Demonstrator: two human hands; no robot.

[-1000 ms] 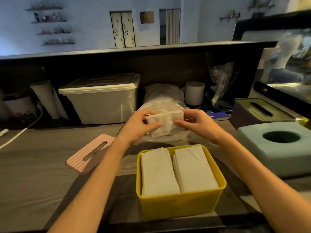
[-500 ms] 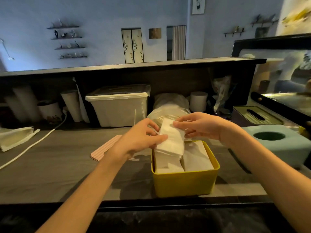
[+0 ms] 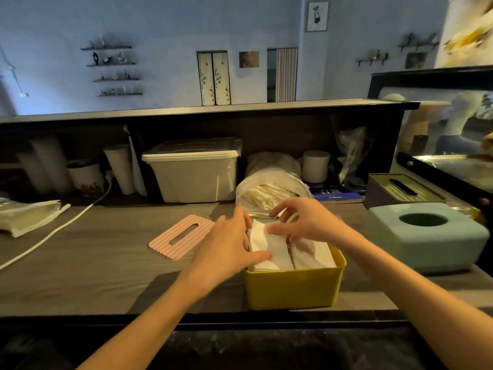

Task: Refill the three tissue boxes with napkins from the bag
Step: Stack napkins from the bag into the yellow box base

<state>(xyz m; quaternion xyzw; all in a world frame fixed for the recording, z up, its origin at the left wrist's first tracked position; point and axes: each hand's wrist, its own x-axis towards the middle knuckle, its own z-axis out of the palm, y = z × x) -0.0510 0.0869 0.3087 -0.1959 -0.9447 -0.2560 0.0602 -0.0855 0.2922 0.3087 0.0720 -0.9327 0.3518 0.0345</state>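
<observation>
An open yellow tissue box (image 3: 293,289) stands near the counter's front edge with two stacks of white napkins side by side in it. My left hand (image 3: 226,247) grips the left stack of napkins (image 3: 277,249), thumb across its top and fingers at its far end. My right hand (image 3: 306,222) hovers arched over the box, its thumb tip touching the same stack. The right stack (image 3: 312,252) lies partly under that hand. Just behind the box lies the clear plastic bag of napkins (image 3: 269,188). The box's pink slotted lid (image 3: 181,236) lies to its left.
A teal tissue box (image 3: 426,241) with a round hole sits at the right, and an olive-lidded box (image 3: 400,188) behind it. At the back stand a white storage bin (image 3: 192,177) and a paper roll (image 3: 316,165). A white cable (image 3: 53,231) and paper packet (image 3: 26,217) lie left.
Both hands brought a stack of napkins from above the bag down into the left side of the yellow box. The right hand's grip on it has loosened.
</observation>
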